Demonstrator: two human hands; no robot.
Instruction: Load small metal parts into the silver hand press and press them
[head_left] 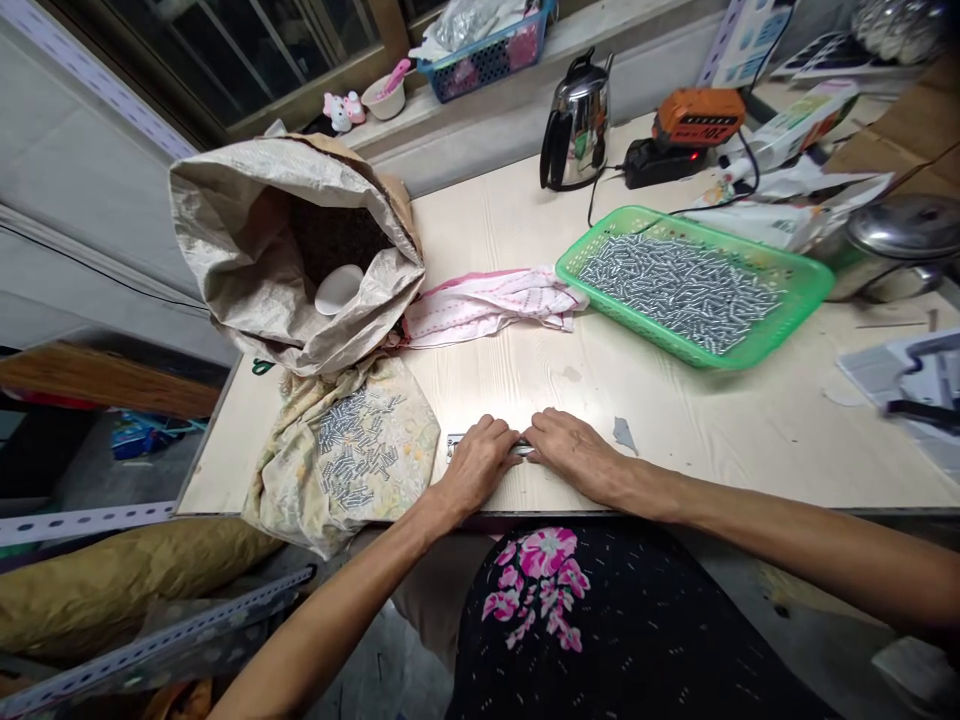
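Observation:
Near the table's front edge, my left hand (480, 462) is closed over a small flat metal piece (455, 444), whose left end shows past my fingers. My right hand (571, 452) meets it from the right, its fingers closed on the other end of the metal piece; the hands almost touch. Left of them, a pile of small metal pins (354, 450) lies on a floral cloth (409, 415). Many similar pins (675, 285) fill a green plastic basket (780, 335) at the right. My fingers hide most of the metal piece.
An open woven sack (225, 215) holding a white dish (339, 289) stands at the back left. A pink-and-white cloth (487, 308) lies mid-table. Farther back are a kettle (585, 125), an orange battery (697, 117) on a charger and a lidded pot (900, 245). A grey scrap (623, 434) lies beside my right hand.

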